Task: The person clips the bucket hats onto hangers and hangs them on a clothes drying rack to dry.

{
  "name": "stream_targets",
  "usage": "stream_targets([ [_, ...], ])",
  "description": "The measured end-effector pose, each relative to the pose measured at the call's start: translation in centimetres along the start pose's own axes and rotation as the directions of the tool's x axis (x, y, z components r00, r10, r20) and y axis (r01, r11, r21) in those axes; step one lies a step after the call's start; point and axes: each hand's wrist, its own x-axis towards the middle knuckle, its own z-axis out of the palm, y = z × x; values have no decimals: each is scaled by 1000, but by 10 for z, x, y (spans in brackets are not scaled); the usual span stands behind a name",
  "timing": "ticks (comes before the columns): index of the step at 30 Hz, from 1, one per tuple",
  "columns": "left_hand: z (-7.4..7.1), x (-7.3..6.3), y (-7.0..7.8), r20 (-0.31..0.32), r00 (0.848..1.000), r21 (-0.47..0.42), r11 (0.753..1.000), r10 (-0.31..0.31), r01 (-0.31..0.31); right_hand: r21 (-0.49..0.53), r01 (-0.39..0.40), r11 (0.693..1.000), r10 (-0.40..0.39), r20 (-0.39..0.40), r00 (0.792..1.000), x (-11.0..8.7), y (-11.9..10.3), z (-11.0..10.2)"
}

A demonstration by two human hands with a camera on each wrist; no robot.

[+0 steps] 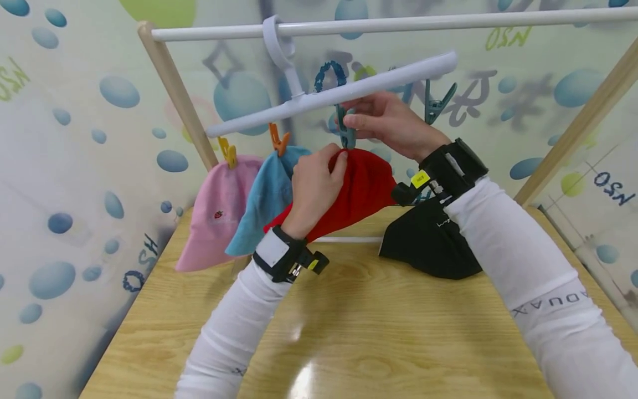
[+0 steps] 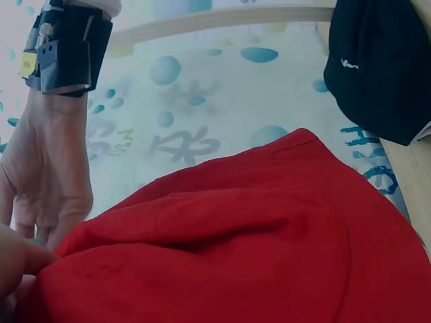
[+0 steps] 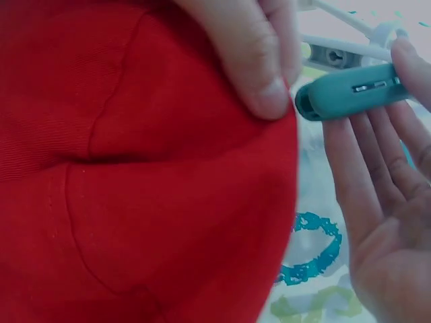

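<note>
My left hand (image 1: 319, 180) pinches the top of a red cloth hat (image 1: 366, 177) between thumb and fingers. My right hand (image 1: 386, 122) holds a teal clip (image 1: 346, 127) under the white hanger (image 1: 331, 97). In the right wrist view, the nose of the teal clip (image 3: 353, 91) is right at the red hat's edge, beside the left thumb (image 3: 269, 97). To the left, a blue hat (image 1: 266, 191) hangs from an orange clip (image 1: 279, 139) and a pink hat (image 1: 219, 210) from a yellow clip (image 1: 227, 152).
The hanger hooks over a white rail (image 1: 399, 23) on wooden posts (image 1: 583, 119) and tilts up to the right. Another teal clip (image 1: 438, 102) is under its right end. A black hat (image 1: 428, 241) is below my right wrist, over the wooden table (image 1: 379, 332).
</note>
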Motion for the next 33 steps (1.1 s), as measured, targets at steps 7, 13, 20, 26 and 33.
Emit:
stream_targets([
  [7, -3, -2, 8, -9, 1000, -13, 1000, -13, 13, -8, -8, 1000, 7, -59, 998, 1, 2, 7],
  [13, -5, 0, 12, -78, 997, -25, 1000, -11, 9, -27, -24, 999, 20, -144, 989, 0, 3, 13],
  [20, -6, 0, 14, -108, 994, -24, 1000, 2, -4, -54, -29, 998, 20, -162, 987, -2, 6, 15],
  [26, -5, -1, 11, -95, 995, -19, 1000, 21, -23, -95, -60, 994, 45, -160, 986, -6, 8, 13],
  [33, -9, -3, 10, -15, 1000, -20, 1000, -5, 5, -86, -35, 996, 22, -147, 989, -10, 17, 11],
])
